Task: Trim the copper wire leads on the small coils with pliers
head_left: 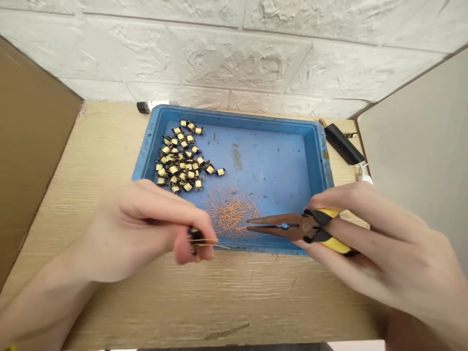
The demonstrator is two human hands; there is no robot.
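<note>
Between the thumb and fingers of my left hand [146, 229] is a small black transformer [194, 238], its thin copper-coloured wire ends pointing right. The fingers hide much of its body. My right hand [376, 243] grips long-nose pliers [303, 227] with yellow and black handles. The plier jaws stand slightly apart, with their tips to the right of the transformer and not touching it. Behind the hands lies a blue tray [234, 117]. A heap of cut copper-coloured wire bits [232, 214] rests inside it near the front edge.
Several transformers with yellow tape [179, 161] are piled in the tray's left part. A black-handled soldering iron [343, 144] lies right of the tray. A white tube with a black cap [146, 107] is at the back left. A white brick-pattern wall [237, 53] stands behind.
</note>
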